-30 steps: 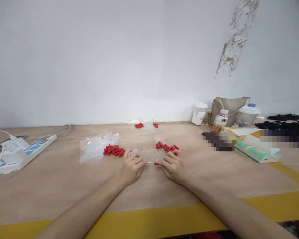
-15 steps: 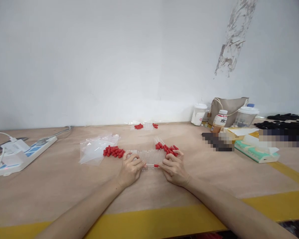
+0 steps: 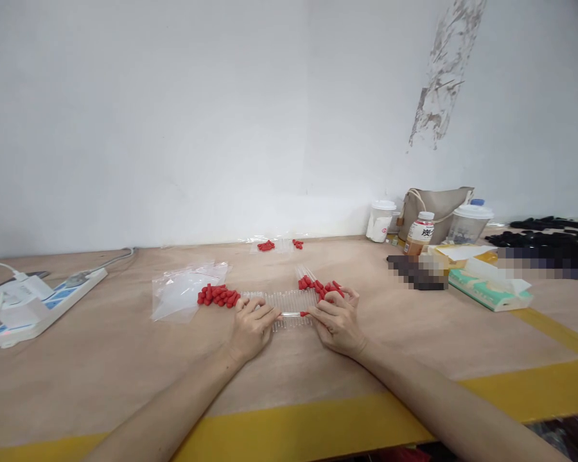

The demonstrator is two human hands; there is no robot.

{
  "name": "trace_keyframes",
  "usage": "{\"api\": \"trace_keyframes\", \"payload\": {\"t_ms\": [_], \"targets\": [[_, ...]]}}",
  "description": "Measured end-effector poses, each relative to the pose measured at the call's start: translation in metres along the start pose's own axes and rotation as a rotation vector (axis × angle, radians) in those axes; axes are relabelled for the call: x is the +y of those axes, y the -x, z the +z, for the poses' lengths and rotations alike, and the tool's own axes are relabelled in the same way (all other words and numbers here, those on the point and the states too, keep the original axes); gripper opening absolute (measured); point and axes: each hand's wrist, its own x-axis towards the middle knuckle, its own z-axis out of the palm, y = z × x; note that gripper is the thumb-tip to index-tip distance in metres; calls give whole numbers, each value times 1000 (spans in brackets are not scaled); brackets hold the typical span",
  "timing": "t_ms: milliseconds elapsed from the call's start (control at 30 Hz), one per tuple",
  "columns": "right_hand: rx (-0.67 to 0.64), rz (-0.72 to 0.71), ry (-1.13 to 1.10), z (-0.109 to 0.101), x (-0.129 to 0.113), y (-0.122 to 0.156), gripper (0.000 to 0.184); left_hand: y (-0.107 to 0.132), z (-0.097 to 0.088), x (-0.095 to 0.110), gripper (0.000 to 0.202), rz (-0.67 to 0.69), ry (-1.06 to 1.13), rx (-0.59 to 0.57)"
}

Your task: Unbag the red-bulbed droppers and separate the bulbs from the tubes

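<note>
Between my hands lies a thin clear tube (image 3: 291,314) with a red rubber cap (image 3: 304,314) at its right end, much like a glass dropper. My left hand (image 3: 251,326) pinches the tube's left end; its fingertips hide that end. The fingers of my right hand (image 3: 338,323) are closed on the red cap. Under and behind them, a row of clear tubes (image 3: 284,299) lies side by side on the table. Loose red caps (image 3: 218,295) are heaped left of the row. Past my right fingers rest several red-capped tubes (image 3: 306,281), partly covered by the hand.
A clear plastic bag (image 3: 173,295) lies left of the caps, and a power strip (image 3: 58,307) farther left. More red pieces (image 3: 266,246) sit near the wall. Rightward stand a paper cup (image 3: 381,221), a bottle (image 3: 420,234) and a tissue pack (image 3: 491,289).
The camera view has shifted slightly. Both hands keep their grip on the capped tube, with only a small movement of the fingers.
</note>
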Motion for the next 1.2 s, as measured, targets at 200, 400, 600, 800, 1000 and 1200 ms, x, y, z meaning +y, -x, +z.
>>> {"api": "trace_keyframes", "payload": {"t_ms": [200,400,600,800,1000,1200], "targets": [[84,435,-59,-7,35,1,21,9,0,-21,19,-244,32,60],[199,769,-285,2,80,2,34,15,11,-35,35,-368,85,-38],[180,1062,-413,9,111,14,42,9,11,-31,31,-288,92,46],[174,1008,-451,10,105,13,36,8,20,-29,23,-63,78,53],[30,972,-509,16,101,8,30,11,17,-26,21,64,146,-64],[-84,1035,-516,26,115,-4,23,11,7,-25,22,143,135,-49]]}}
